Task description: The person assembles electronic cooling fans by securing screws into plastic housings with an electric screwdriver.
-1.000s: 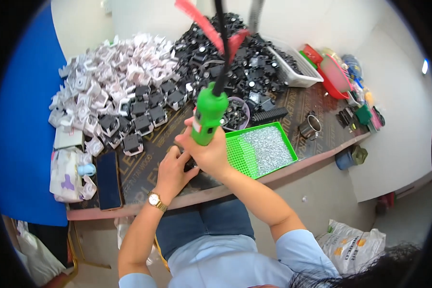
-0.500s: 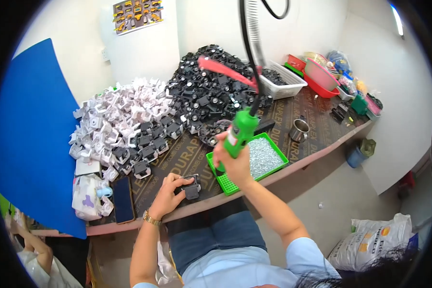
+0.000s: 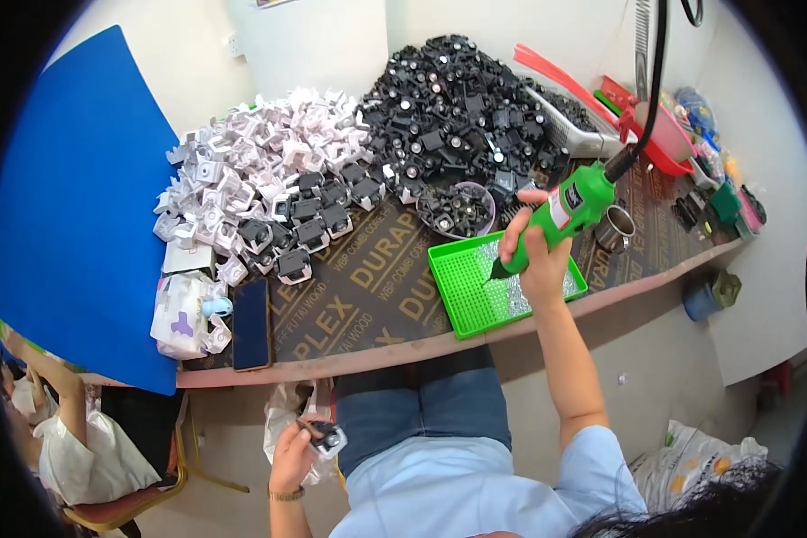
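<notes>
Your right hand [image 3: 540, 255] is clenched round the green corded electric screwdriver [image 3: 560, 215], tip down over the green perforated plastic tray [image 3: 464, 300] of small silvery screws; it looks stiff and fairly light, best gripped mid-barrel. Your left hand [image 3: 294, 457], below the table edge, pinches a small black-and-white plastic part [image 3: 329, 438], rigid and light. A round bowl [image 3: 455, 208] holds black parts.
</notes>
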Motion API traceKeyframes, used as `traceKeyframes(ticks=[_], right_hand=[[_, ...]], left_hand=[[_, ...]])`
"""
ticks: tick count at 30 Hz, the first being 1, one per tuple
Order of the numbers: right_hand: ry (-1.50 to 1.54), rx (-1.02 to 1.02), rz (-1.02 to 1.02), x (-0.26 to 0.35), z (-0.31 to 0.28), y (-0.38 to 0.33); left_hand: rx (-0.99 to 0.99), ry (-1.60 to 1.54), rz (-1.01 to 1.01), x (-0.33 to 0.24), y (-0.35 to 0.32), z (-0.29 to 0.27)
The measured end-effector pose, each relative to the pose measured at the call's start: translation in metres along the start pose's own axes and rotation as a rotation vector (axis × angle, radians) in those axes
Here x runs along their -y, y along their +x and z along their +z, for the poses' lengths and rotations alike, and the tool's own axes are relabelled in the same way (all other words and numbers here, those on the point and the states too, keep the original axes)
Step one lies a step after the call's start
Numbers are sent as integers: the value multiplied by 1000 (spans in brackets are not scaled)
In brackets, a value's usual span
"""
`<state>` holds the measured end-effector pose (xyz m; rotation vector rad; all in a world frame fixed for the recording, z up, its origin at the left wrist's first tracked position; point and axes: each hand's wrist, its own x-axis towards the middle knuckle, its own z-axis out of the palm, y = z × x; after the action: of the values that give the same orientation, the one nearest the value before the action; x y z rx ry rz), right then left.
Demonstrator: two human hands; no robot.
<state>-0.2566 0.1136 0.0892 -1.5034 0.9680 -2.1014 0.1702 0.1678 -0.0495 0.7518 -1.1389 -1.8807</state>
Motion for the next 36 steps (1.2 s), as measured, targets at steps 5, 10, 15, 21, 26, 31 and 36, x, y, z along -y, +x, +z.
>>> traceKeyframes(ticks=[5, 10, 15, 21, 26, 31, 36], right_hand=[[17, -46, 8, -20, -12, 14], [86, -10, 31, -37, -7, 21], [90, 120, 120, -32, -9, 15], [125, 95, 135, -37, -6, 16], [113, 105, 135, -38, -12, 16], [25, 132, 148, -38, -10, 16], [-3, 122, 138, -37, -13, 14]], left_hand=[[-539, -147, -236, 55, -53, -76], [-763, -346, -280, 167, -62, -173], [-993, -443, -201, 197, -29, -184], [-959, 429, -254, 195, -25, -237], [-902, 1138, -217, 217, 5, -227], [-988, 1196, -200, 230, 10, -218], [-456, 1232, -389, 154, 0, -176]])
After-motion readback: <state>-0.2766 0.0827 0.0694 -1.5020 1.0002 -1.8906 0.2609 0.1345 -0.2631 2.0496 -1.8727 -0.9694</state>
